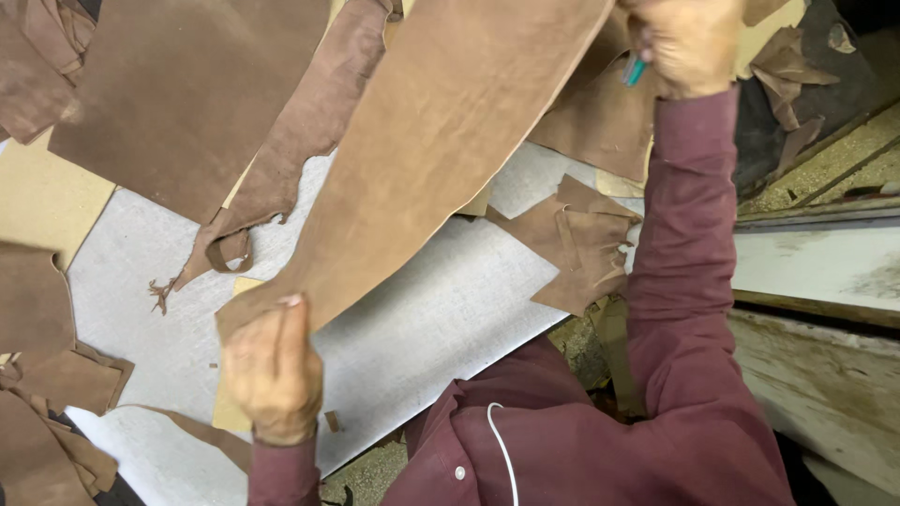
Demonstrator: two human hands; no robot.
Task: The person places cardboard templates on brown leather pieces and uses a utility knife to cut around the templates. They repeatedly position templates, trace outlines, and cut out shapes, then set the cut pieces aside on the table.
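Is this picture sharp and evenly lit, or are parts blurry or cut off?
Head view: soft, even light, no glare; the long tan leather strip is fairly sharp; the right hand is slightly blurred and cropped by the top edge; the left hand casts only a faint shadow.

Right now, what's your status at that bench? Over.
Left hand pinching near end of long brown leather strip. Right hand gripping far end plus teal tool. Leather scraps litter grey cutting board.
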